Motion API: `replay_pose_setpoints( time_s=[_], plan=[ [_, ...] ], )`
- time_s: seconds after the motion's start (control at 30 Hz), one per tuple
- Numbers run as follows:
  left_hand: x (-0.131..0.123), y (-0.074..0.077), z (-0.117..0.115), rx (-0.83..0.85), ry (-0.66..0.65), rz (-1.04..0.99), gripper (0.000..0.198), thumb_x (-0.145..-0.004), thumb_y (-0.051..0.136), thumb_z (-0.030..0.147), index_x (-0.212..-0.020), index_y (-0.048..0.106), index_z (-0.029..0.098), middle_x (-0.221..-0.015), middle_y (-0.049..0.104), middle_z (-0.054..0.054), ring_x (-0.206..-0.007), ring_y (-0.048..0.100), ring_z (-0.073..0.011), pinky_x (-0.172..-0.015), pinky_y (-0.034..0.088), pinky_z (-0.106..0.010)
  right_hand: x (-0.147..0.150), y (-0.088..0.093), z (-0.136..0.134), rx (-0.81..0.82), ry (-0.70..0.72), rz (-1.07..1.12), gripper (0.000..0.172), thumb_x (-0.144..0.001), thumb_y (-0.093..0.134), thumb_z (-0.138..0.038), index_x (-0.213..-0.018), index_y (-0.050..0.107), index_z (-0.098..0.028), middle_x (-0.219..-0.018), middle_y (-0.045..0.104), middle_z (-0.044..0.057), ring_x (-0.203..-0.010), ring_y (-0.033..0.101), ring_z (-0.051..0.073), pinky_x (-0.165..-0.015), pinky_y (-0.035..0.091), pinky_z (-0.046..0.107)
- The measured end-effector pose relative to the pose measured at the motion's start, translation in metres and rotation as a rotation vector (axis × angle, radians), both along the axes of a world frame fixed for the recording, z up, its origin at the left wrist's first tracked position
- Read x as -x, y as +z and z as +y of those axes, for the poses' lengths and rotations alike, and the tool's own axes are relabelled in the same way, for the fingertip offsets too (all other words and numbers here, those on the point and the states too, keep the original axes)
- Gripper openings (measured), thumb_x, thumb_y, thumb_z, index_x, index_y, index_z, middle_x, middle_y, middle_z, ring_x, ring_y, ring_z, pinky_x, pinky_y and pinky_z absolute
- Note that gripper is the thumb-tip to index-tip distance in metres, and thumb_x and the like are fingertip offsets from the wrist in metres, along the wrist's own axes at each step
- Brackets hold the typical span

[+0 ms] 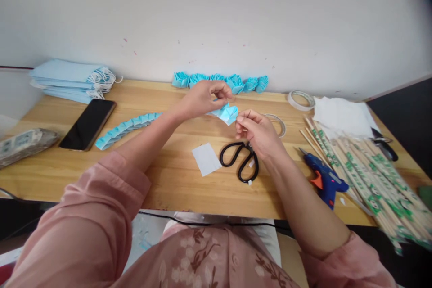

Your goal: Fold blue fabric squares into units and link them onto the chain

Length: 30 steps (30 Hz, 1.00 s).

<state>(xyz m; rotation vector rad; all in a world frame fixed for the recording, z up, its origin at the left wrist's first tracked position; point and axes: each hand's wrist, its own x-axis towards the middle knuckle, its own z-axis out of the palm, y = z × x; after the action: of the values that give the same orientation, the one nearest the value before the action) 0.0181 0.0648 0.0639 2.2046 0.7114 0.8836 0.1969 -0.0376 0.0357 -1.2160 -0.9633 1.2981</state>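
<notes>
A light-blue folded piece is raised above the table between my two hands. My left hand reaches over it from the left, fingers bent and pinched at its upper edge. The thumb and forefinger of my right hand pinch its right end. A pleated light-blue strip lies to the left and runs behind my left forearm; whether it joins the held piece is hidden. Below the hands are a white square and black-handled scissors, their blades partly covered by my right hand.
Several blue folded flowers line the wall. At left are face masks, a phone and a wrapped packet. Tape rolls, white sheets, a blue glue gun and wrapped chopsticks lie at right.
</notes>
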Motion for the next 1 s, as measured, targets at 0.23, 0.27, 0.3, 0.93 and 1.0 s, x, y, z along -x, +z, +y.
replay_pose_setpoints(
  time_s=[0.23,0.27,0.3,0.93,1.0],
  plan=[
    [-0.0027,-0.0029,-0.0019,-0.018,0.041,-0.057,0.011,-0.080,0.060,0.016,-0.085,0.070,0.015,-0.085,0.073,-0.003,-0.078,0.066,-0.0124,-0.075,0.051,-0.024,-0.0018,-0.0027,0.0031,0.006,-0.054,-0.024,0.024,-0.063,0.080,-0.035,-0.071,0.063,-0.021,-0.058,0.057,-0.005,-0.055,0.050,0.007,-0.048,0.049,0.019],
    [-0.0031,-0.0034,-0.0018,-0.015,0.045,-0.060,0.011,-0.080,0.060,0.016,-0.085,0.070,0.015,-0.085,0.073,-0.003,-0.078,0.066,-0.0124,-0.075,0.051,-0.024,-0.0016,-0.0024,0.0030,0.008,-0.056,-0.026,0.024,-0.063,0.080,-0.036,-0.071,0.064,-0.021,-0.058,0.057,-0.006,-0.055,0.050,0.007,-0.048,0.049,0.019],
    [-0.0035,-0.0041,-0.0018,-0.012,0.046,-0.063,0.011,-0.080,0.060,0.016,-0.085,0.070,0.015,-0.085,0.073,-0.003,-0.078,0.066,-0.0124,-0.074,0.050,-0.024,-0.0014,-0.0022,0.0029,0.008,-0.057,-0.028,0.024,-0.063,0.081,-0.036,-0.071,0.063,-0.021,-0.058,0.057,-0.006,-0.054,0.050,0.007,-0.048,0.049,0.019],
    [-0.0056,-0.0077,-0.0025,0.017,0.023,-0.077,0.011,-0.079,0.059,0.016,-0.084,0.070,0.015,-0.087,0.074,-0.004,-0.078,0.066,-0.0121,-0.075,0.050,-0.024,-0.0016,-0.0041,0.0039,0.010,-0.080,-0.045,0.024,-0.062,0.081,-0.035,-0.069,0.063,-0.021,-0.056,0.057,-0.006,-0.053,0.050,0.007,-0.048,0.048,0.020],
    [-0.0058,-0.0080,-0.0024,0.015,0.025,-0.074,0.012,-0.079,0.059,0.016,-0.084,0.070,0.015,-0.087,0.074,-0.004,-0.079,0.066,-0.0122,-0.076,0.050,-0.024,-0.0016,-0.0047,0.0043,0.006,-0.085,-0.051,0.025,-0.062,0.081,-0.036,-0.070,0.063,-0.021,-0.056,0.056,-0.006,-0.053,0.050,0.007,-0.048,0.048,0.020]
  ],
)
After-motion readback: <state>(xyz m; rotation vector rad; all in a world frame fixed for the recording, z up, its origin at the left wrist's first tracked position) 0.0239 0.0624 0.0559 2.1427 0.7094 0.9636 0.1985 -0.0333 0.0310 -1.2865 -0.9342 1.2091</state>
